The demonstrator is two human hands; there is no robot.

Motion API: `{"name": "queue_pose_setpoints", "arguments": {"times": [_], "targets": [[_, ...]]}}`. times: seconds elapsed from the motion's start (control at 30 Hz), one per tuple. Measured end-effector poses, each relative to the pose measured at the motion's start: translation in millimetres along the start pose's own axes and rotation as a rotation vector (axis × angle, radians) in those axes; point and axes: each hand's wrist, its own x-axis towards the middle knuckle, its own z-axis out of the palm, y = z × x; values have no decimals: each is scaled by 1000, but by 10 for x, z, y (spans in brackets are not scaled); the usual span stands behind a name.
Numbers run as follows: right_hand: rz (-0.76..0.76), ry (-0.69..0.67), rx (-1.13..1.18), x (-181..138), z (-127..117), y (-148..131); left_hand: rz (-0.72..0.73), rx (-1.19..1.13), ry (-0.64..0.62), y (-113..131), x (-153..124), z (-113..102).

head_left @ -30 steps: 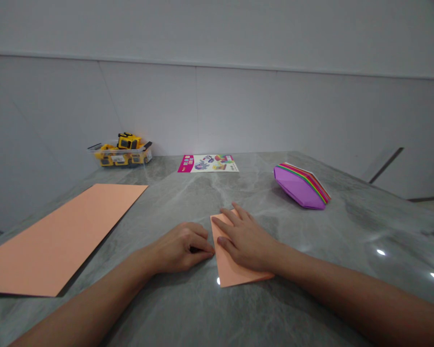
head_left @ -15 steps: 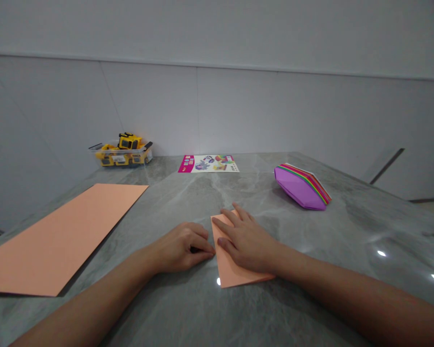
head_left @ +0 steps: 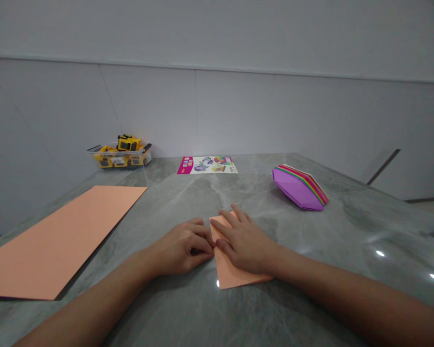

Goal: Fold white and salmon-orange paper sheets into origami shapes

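Note:
A small folded piece of peach-orange paper (head_left: pixel 229 274) lies on the grey marbled table, its left edge toward my left hand. My right hand (head_left: pixel 240 241) rests flat over the paper, fingers spread, covering much of its upper part. At the paper's left edge is my left hand (head_left: pixel 190 246), its fingers curled and the thumb and fingertips pinched together against that edge. Further left, a large sheet of the same peach-orange paper (head_left: pixel 68 236) lies flat, apart from both hands.
Toward the back left stands a clear plastic box (head_left: pixel 130 160) with yellow toy vehicle parts. A printed picture card (head_left: pixel 207 165) lies near the wall. To the right sits a purple folded paper shape (head_left: pixel 298 189) with rainbow stripes along one side.
My left fingertips have shifted slightly up along the paper's left edge. The right hand stays flat on the paper. The whole view has moved a little.

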Motion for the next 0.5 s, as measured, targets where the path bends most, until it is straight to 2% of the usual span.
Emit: {"name": "queue_pose_setpoints", "arguments": {"times": [0.3,0.37,0.5], "targets": [[8,5,82,15,24,9,-117,171,-20,111,77,31],[86,48,150,36,35,36,-144,214,-27,125,76,42],[383,229,379,98,-16,156,-181,244,-37,147,62,58]]}}
